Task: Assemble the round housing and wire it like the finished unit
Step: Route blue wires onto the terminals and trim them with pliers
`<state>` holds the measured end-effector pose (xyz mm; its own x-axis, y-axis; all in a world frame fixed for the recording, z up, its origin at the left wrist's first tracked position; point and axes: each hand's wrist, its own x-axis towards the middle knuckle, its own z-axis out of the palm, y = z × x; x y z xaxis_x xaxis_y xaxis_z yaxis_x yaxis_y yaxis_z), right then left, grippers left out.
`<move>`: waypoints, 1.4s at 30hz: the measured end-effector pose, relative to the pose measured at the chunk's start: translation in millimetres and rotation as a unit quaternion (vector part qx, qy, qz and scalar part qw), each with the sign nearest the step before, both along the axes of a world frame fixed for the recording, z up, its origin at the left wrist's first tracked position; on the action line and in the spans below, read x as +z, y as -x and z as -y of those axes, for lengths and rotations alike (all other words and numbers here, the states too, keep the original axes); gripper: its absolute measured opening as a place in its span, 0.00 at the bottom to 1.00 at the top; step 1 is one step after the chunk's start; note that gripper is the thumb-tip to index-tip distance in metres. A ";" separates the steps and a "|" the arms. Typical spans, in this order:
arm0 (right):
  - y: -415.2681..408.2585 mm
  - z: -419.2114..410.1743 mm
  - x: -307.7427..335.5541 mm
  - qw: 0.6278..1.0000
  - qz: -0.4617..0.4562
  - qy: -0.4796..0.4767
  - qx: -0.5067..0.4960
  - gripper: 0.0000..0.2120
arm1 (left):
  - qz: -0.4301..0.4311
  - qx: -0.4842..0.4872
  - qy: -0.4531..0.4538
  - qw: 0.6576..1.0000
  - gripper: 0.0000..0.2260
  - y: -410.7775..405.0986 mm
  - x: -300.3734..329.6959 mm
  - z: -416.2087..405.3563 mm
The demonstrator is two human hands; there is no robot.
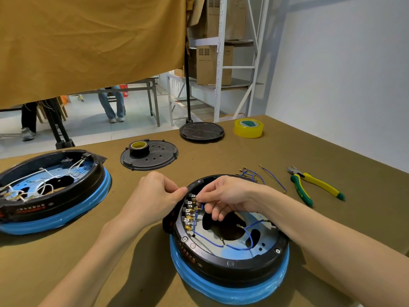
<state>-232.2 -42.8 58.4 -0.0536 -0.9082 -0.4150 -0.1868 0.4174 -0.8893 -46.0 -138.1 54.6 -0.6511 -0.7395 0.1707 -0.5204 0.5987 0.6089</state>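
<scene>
Finished unit (51,191) cut off at left edge, right hand (223,198) fingertips hiding a terminal

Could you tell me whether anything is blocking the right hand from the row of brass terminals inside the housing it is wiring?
Nothing visible does. The right hand is already at the terminal row on the housing wall, fingers pinching a blue wire end there. The left hand grips the rim just outside, not across the terminals.

On the brown counter (287,156), the left hand (155,196) grips the rim of the round black housing on a blue base (230,269). The right hand (223,196) pinches a blue wire (200,208) at its brass terminal row (189,210). Green-and-yellow pliers (314,185) lie nearby.
</scene>
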 end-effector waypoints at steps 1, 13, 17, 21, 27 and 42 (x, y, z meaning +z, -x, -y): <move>-0.9 -0.4 -0.1 1.000 -0.001 0.003 -0.003 0.05 | 0.001 -0.002 -0.001 1.000 0.23 0.1 0.1 0.0; -5.6 -3.9 -3.6 0.999 -0.029 0.024 0.003 0.06 | 0.012 -0.011 0.001 1.000 0.22 -1.4 3.4 -1.0; -3.5 -5.8 -2.6 0.999 -0.024 0.021 0.012 0.05 | 0.023 0.004 0.014 1.000 0.21 -2.1 1.5 -1.2; -2.6 -7.1 -1.9 0.999 -0.027 0.019 0.010 0.05 | 0.019 0.005 0.010 1.000 0.20 -2.2 1.5 -1.5; -5.3 -4.6 -2.4 0.999 -0.043 0.025 0.009 0.06 | 0.006 -0.009 -0.002 1.000 0.23 -1.7 0.5 -0.5; -11.1 -26.3 6.4 0.903 -0.387 0.174 0.068 0.10 | 0.001 -0.045 -0.051 0.998 0.23 -5.2 -3.6 13.6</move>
